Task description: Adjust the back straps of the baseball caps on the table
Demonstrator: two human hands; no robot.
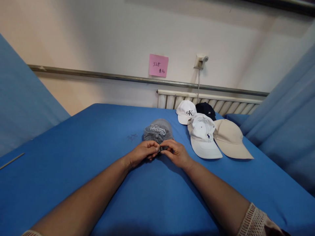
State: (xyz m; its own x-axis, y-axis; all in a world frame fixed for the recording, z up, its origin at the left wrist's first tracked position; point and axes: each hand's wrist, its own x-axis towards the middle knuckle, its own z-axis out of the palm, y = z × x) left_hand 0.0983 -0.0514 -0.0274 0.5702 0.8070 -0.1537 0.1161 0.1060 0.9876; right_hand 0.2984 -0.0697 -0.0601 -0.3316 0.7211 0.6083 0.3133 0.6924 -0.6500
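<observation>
While other caps [203, 133] rest to my right, fingers [153, 144] of my left hand [143, 151] and right hand [179, 154] pinching the dark strap [162, 149] of a gray cap [160, 126], on a blue bench [110, 131].

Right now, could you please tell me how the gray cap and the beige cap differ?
The gray cap is held by the left hand and right hand; the beige cap lies untouched. The gray cap bears pale lettering; the beige cap shows no such lettering. The beige cap's brim shows clearly, while the gray cap's brim cannot be made out. Both are rounded on top.
</observation>
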